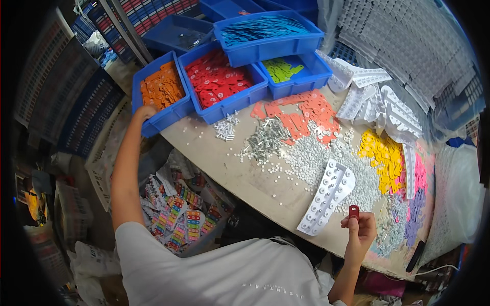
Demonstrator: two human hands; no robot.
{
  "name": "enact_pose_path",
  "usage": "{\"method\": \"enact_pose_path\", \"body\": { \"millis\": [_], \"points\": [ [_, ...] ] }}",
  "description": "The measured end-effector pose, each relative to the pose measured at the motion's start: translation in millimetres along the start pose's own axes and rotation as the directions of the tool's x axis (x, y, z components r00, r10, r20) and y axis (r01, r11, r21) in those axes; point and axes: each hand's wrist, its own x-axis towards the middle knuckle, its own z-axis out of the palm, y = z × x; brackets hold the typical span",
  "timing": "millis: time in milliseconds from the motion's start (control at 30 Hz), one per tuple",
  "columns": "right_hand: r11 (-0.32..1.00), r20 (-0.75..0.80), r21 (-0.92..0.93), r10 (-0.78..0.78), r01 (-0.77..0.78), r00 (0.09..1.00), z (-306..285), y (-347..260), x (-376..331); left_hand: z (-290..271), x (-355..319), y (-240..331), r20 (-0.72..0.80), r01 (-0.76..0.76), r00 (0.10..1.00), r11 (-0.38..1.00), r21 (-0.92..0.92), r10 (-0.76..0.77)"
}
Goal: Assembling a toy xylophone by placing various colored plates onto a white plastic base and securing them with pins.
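Observation:
My right hand [361, 230] pinches a small red plastic tag [353, 211] upright near the table's front edge. Just left of it lies a white strip board with round holes [328, 196], tilted on the tabletop. My left arm stretches far out to the left; my left hand [144, 111] rests on the rim of the blue bin of orange tags [162, 87], fingers curled over the edge. Beside that bin stands a blue bin of red tags [217, 80].
More blue bins hold blue tags [263, 26] and green tags [284, 69]. The table [224, 163] carries heaps of white buttons [311, 155], metal pins [265, 140], orange, yellow [382, 155], pink and purple tags, and white strips [380, 104]. A crate of finished colourful strips [181, 217] sits below.

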Motion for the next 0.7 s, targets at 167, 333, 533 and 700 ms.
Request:
{"method": "enact_pose_path", "body": {
  "millis": [167,333,533,700],
  "points": [
    [1.000,-0.016,0.002,-0.005,0.005,1.000,-3.6,2.9,4.2,-9.3,-47.2,46.2,-0.073,0.073,0.995,0.997,-0.033,-0.075],
    [0.999,0.051,0.041,0.010,-0.012,0.999,-2.0,2.9,10.1,-43.7,-56.5,-13.1,-0.408,-0.273,0.897,0.939,-0.210,0.169],
    [0.999,-0.007,-0.033,0.033,-0.033,0.999,2.0,6.3,13.6,15.0,-139.5,164.5,-0.448,-0.587,0.809,0.558,-0.587,0.380],
    [0.999,-0.005,0.026,0.045,-0.045,0.999,6.6,9.0,31.1,112.9,-191.5,253.0,-0.251,-0.550,0.777,0.429,-0.717,0.577]
  ]
}}
